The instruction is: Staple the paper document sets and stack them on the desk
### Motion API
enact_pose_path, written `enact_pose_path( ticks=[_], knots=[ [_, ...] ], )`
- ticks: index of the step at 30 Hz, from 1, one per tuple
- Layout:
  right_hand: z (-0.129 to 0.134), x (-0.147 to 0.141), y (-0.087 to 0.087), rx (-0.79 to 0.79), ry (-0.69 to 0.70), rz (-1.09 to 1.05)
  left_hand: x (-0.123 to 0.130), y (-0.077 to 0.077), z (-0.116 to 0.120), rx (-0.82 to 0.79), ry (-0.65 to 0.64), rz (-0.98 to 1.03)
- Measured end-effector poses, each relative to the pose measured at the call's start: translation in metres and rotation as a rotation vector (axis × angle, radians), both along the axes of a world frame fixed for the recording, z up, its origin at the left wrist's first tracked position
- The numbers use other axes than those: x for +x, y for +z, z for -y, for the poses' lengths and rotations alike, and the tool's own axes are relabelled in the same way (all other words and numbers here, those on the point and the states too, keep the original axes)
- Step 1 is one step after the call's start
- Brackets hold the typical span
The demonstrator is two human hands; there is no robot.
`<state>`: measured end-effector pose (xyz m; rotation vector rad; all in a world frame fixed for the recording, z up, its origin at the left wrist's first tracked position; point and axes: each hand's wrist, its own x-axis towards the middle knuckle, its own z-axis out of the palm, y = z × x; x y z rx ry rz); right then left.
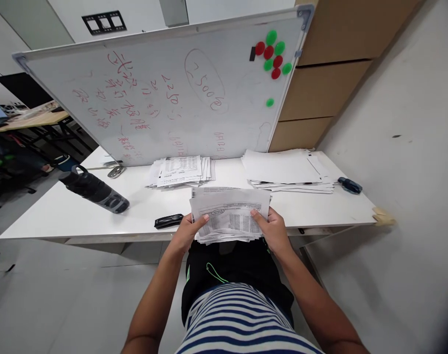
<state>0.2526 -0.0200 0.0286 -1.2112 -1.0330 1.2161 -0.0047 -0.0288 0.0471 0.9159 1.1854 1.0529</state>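
Observation:
A stack of printed papers [231, 216] is held between both hands at the front edge of the white desk. My left hand [190, 231] grips its left side, thumb on top and fingers hidden beneath. On the right side my right hand [273, 228] holds the same stack, its thumb over the top sheet. The sheets stick out unevenly at the near edge. Just left of my left hand lies a black stapler [168, 221]. Behind the held papers are a pile of printed sheets [181, 170] and, further right, a wider pile of mostly blank sheets [286, 169].
A dark bottle [94, 191] stands on the desk [142, 211] at the left. A whiteboard [153, 59] with red writing and round magnets rises behind. A dark blue object [349, 185] lies near the right end. Cardboard boxes [323, 91] are stacked behind at the right, beside a wall.

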Motion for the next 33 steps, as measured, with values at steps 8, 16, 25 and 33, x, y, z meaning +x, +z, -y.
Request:
enact_pose_path(
  ticks=[8, 16, 25, 33],
  knots=[
    [-0.003, 0.002, -0.005, 0.034, -0.021, -0.031, 0.006, -0.011, 0.005, 0.111, -0.078, -0.242],
    [-0.004, 0.000, -0.014, 0.083, -0.016, -0.008, -0.013, -0.012, -0.001, 0.127, -0.134, -0.169],
    [-0.008, -0.009, -0.012, 0.160, 0.018, -0.006, 0.009, -0.010, -0.010, 0.262, 0.068, -0.187],
    [-0.019, -0.022, -0.025, 0.073, -0.055, 0.211, 0.022, -0.044, -0.021, 0.253, 0.156, -0.243]
  ],
)
